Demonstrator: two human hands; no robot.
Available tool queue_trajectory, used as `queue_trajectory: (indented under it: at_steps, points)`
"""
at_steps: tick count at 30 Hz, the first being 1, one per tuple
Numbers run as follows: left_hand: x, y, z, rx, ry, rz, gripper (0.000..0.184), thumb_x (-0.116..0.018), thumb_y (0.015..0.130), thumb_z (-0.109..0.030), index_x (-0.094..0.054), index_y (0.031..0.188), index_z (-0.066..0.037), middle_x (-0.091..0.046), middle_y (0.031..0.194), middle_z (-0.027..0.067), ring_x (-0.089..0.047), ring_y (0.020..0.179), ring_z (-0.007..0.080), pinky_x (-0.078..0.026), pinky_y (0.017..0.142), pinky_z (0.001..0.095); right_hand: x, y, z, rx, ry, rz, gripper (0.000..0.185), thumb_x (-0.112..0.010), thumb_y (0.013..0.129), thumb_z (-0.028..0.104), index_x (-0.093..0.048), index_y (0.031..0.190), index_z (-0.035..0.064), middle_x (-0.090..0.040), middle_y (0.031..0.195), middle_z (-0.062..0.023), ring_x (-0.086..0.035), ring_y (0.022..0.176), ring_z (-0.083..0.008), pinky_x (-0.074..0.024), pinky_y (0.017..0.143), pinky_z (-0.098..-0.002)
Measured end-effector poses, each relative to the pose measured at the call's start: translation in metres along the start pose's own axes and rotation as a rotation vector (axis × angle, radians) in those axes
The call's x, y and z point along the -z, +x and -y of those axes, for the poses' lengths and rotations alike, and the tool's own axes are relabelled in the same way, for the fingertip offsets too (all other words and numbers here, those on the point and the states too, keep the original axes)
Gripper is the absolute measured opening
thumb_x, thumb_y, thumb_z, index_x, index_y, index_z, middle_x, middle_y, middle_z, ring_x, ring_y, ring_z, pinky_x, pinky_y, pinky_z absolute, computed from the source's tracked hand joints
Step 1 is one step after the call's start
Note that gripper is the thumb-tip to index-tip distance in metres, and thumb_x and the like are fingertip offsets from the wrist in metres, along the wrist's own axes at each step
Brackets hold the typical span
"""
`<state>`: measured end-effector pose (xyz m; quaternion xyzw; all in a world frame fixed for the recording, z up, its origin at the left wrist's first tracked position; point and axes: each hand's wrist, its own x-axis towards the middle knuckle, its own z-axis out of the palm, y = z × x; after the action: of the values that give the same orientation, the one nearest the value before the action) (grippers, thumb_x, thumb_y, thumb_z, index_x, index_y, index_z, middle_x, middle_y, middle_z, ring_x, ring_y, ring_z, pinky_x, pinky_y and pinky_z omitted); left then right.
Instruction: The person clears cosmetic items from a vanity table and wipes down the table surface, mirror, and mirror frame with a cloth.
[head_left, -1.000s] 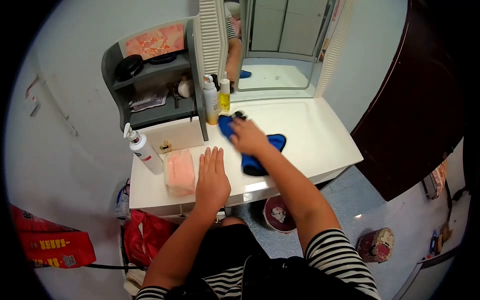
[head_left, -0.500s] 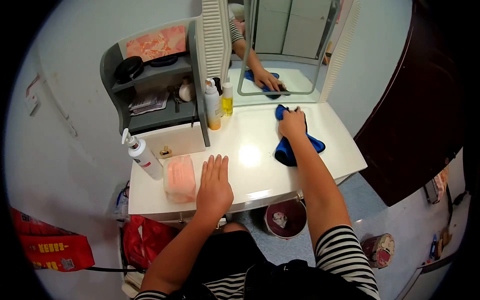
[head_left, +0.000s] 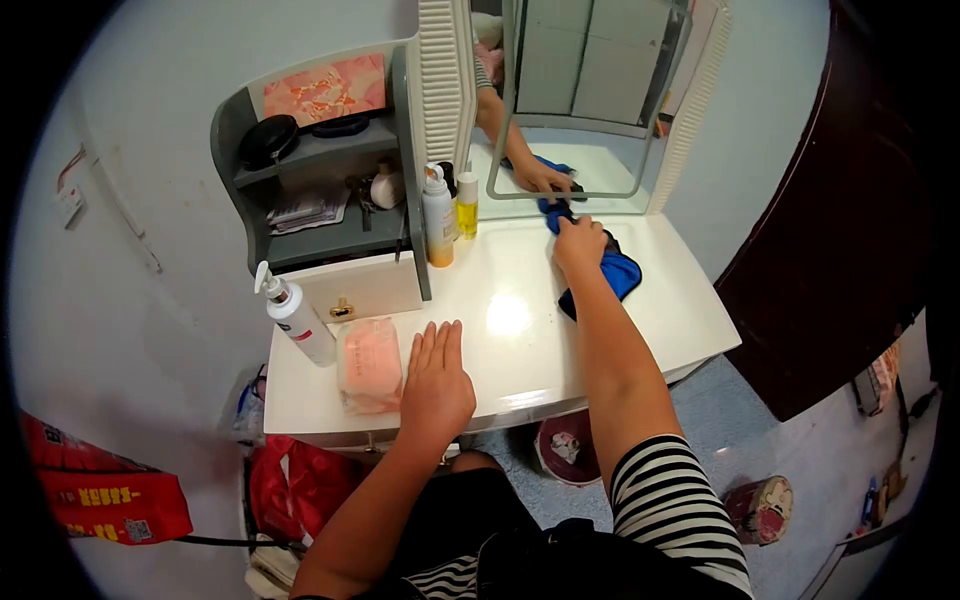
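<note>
My right hand point(head_left: 582, 246) grips a blue cloth with dark edging point(head_left: 621, 272) on the white dressing table point(head_left: 500, 365), near the foot of the mirror point(head_left: 575, 165). Part of the cloth sticks out behind the fingers, and more spreads out to the right of my wrist. My left hand point(head_left: 438, 388) lies flat near the table's front edge with its fingers stretched out. Just left of it is a pink soft pack point(head_left: 369, 366), perhaps of tissues. A white pump bottle point(head_left: 297, 318) stands beside that pack.
A spray can point(head_left: 438, 220) and a yellow bottle point(head_left: 467, 207) stand by the grey shelf unit point(head_left: 330, 242), which holds a black case point(head_left: 268, 142) and papers. A dark red bin point(head_left: 567, 449) is on the floor below, with another container point(head_left: 762, 508) to the right.
My right hand has shifted slightly with the cloth, which is now bunched differently under it. My left hand still rests flat beside the pink pack. The whole view has shifted slightly.
</note>
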<state>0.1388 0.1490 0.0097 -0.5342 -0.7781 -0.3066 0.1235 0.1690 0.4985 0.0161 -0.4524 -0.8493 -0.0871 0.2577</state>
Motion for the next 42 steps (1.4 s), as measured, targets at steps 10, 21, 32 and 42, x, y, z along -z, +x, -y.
queue_trajectory:
  at_steps: [10,21,32,42]
  points:
    - [-0.002,0.002,-0.001,-0.025,0.047,0.029,0.055,-0.045,0.087,0.003,-0.045,0.142,0.007,-0.053,0.142,0.0268,-0.044,0.139,0.0415,-0.027,0.121,0.0502,0.008,-0.002,0.031,0.331,0.485,-0.162,0.042,-0.067,0.084,0.001,-0.066,0.125,0.0095,-0.065,0.115,-0.0145,-0.059,0.111,-0.0358,-0.0507,0.095,-0.0434]
    - [0.003,0.005,-0.006,0.017,-0.009,0.031,0.061,-0.049,0.088,0.003,-0.036,0.147,0.008,-0.050,0.142,0.0291,-0.044,0.137,0.0444,-0.028,0.120,0.0508,0.005,0.038,0.022,-0.288,0.483,-0.097,0.029,-0.072,0.087,0.021,-0.064,0.111,0.0080,-0.070,0.104,-0.0169,-0.068,0.098,-0.0380,-0.0539,0.080,-0.0491]
    - [0.003,0.005,-0.005,0.015,-0.003,0.036,0.061,-0.051,0.088,0.000,-0.037,0.147,0.007,-0.050,0.141,0.0289,-0.045,0.135,0.0453,-0.031,0.119,0.0528,-0.005,0.034,0.066,0.064,0.501,-0.102,0.026,-0.075,0.083,0.016,-0.065,0.106,0.0099,-0.071,0.100,-0.0178,-0.068,0.093,-0.0402,-0.0540,0.079,-0.0505]
    - [0.003,0.004,-0.005,0.040,0.018,0.055,0.062,-0.054,0.089,-0.004,-0.037,0.149,0.004,-0.048,0.142,0.0304,-0.043,0.135,0.0470,-0.032,0.118,0.0524,0.002,0.065,-0.111,-0.694,0.541,-0.245,0.019,-0.069,0.085,0.018,-0.067,0.098,0.0042,-0.072,0.096,-0.0214,-0.070,0.094,-0.0403,-0.0537,0.080,-0.0502]
